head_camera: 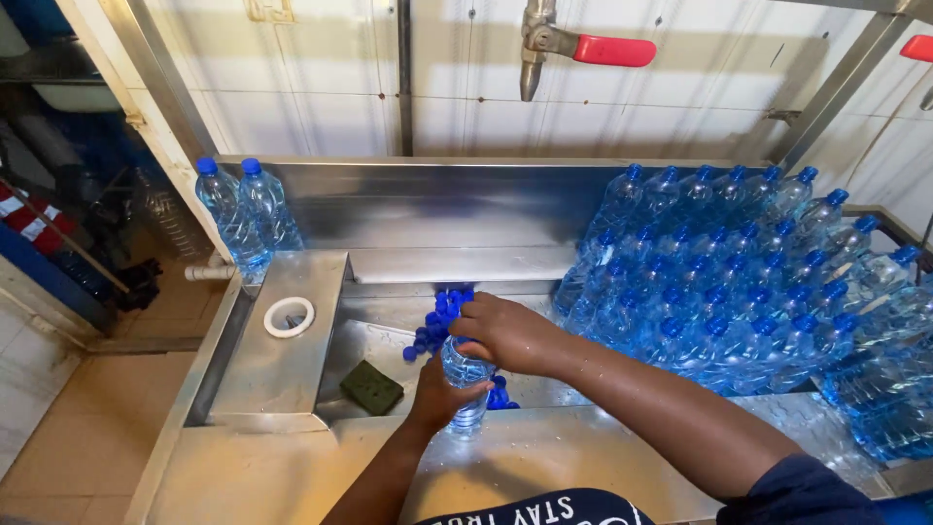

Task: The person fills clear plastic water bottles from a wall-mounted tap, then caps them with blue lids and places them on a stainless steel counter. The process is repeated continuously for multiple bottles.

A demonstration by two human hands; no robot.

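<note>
Steel lines the whole work area: a long trough (437, 209) with a raised back wall under white tiles, and a flat front ledge (544, 452) nearest the person.

The left hand (442, 394) is wrapped around the lower body of a clear bottle (465, 384) standing upright at the front edge of the trough's well. The right hand (505, 332) is closed over the bottle's top, so its neck and whatever sits on it are hidden; only the bottle's middle and base show between the hands.

Behind the hands lies a heap of loose blue caps (442, 316), partly covered by the right hand and the bottle; a few more blue pieces show just right of the bottle's base, too hidden to tell apart. A dark green sponge (370, 387) lies at the well's front left corner, apart from the bottle.

Capped bottles (748, 272) fill the right end of the trough in a leaning pile that runs past the picture's right edge, leaving no free steel there. Two more capped bottles (243, 209) stand at the far left corner. Between them and the well is a flat steel panel bearing a white ring (289, 317). A tap with a red lever (583, 47) hangs above the middle; a second red lever is cut off at the top right corner.

The front ledge is wet and bare from the bottle leftward. The person's forearms cross its near edge.
</note>
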